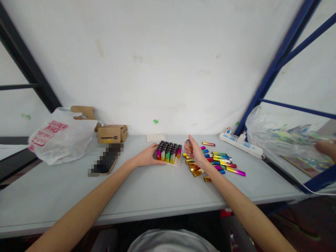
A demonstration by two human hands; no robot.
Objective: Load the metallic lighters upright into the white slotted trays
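My left hand (148,156) grips the left side of a white slotted tray (177,163), its thumb along the near edge. Upright in that tray stand rows of shiny coloured lighters (168,154) with black tops; a few slots at the near right corner hold none. To the right of the tray, my right hand (193,149) is closed around a single lighter (189,144), held upright with its top end showing. Below and beside this hand lies a loose pile of metallic lighters (220,162) in gold, blue, red and purple, partly hidden by my wrist.
Behind the tray, a second white slotted tray (155,137) lies by the wall. A blurred-out dark phone-like object (107,159), a cardboard box (111,134) and a white plastic bag (63,136) are at left. A power strip (241,144) lies at right; another person's hand (327,148) shows beyond.
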